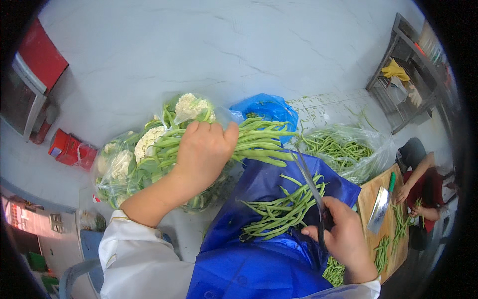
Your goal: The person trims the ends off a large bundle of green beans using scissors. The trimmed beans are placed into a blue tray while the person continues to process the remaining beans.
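My left hand [205,152] is closed round a thick bunch of green beans [264,142], whose ends stick out to the right. In my right hand [346,239] is a pair of scissors [314,192] with dark handles. The blades are apart and point up, close to the right tips of the held bunch. A loose pile of green beans [279,212] lies on the blue apron [239,271] over my lap, just below the scissors. Parts of the scissor handles are hidden by my fingers.
Bagged cauliflowers [119,164] stand at left, a blue plastic bag [269,107] behind. Right of my lap are a clear bag of green beans [343,149] and a wooden board [371,192] with a cleaver [381,207]. Another person's hands [420,209] handle beans beside the board.
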